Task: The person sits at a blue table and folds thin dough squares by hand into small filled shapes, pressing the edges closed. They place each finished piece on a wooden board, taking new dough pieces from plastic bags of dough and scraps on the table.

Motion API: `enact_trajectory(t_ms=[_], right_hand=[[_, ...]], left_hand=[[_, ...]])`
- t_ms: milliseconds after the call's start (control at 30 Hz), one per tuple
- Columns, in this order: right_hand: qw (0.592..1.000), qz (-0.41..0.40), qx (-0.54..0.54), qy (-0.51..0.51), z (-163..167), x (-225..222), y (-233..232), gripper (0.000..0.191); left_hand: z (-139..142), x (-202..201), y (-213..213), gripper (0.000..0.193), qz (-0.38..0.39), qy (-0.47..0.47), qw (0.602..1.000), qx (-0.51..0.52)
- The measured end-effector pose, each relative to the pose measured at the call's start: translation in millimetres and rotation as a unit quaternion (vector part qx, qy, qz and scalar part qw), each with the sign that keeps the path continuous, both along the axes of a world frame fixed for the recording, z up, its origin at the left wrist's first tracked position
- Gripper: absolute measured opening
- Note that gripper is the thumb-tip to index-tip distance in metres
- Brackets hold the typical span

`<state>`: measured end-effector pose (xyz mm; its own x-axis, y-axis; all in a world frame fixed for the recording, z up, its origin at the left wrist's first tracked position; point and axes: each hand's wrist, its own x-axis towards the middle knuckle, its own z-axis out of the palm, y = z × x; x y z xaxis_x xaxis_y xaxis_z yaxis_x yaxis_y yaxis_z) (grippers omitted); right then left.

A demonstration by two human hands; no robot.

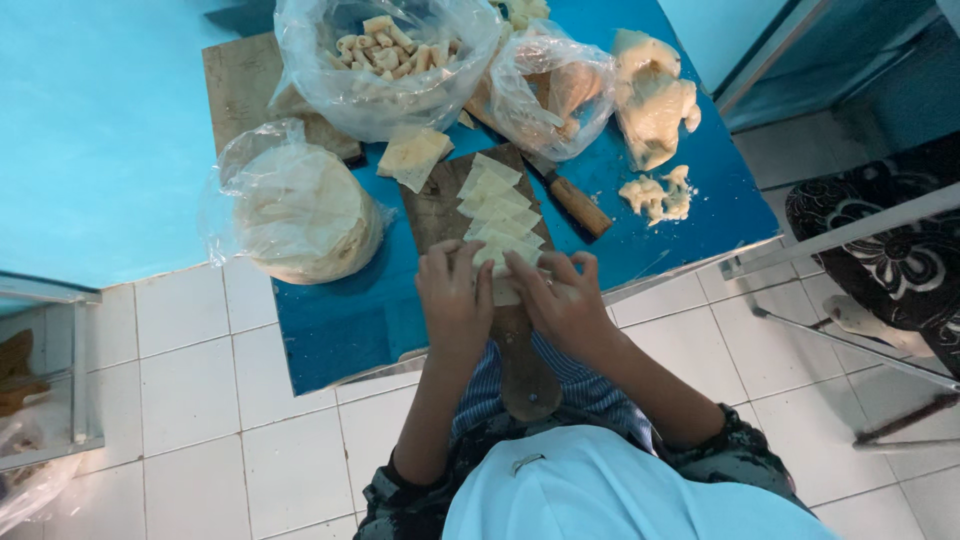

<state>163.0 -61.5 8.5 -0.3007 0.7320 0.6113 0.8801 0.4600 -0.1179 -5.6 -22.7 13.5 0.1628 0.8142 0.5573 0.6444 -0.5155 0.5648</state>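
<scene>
Seen from above, a person works at a blue bench (340, 320). A wooden paddle board (440, 205) lies on it, its long axis running away from the person, its rounded handle end pointing back toward their lap. A row of pale pastry squares (497, 205) overlaps along that same axis. At the near end of the row, the left hand (455, 295) and the right hand (560, 300) sit side by side, fingers curled down onto a pastry sheet (505, 292), pinching it between them. A wooden-handled knife (575, 203) lies just right of the board, angled. A bagged stack of round wrappers (300, 205) sits left; a bag of rolled pieces (385, 50) lies farther back.
</scene>
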Motion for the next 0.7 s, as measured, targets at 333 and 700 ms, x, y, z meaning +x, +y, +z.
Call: enact_trajectory(t_ms=[333,700], right_hand=[[0.864,0.005,-0.160,0.478,2,10,26,0.059],[0.627,0.143,-0.425,0.637,17,16,19,0.064]], left_hand=[[8,-10,-8,0.043,-0.043,-0.110,0.993,-0.010],[8,-6,-3,0.056,-0.083,-0.202,0.973,-0.068]])
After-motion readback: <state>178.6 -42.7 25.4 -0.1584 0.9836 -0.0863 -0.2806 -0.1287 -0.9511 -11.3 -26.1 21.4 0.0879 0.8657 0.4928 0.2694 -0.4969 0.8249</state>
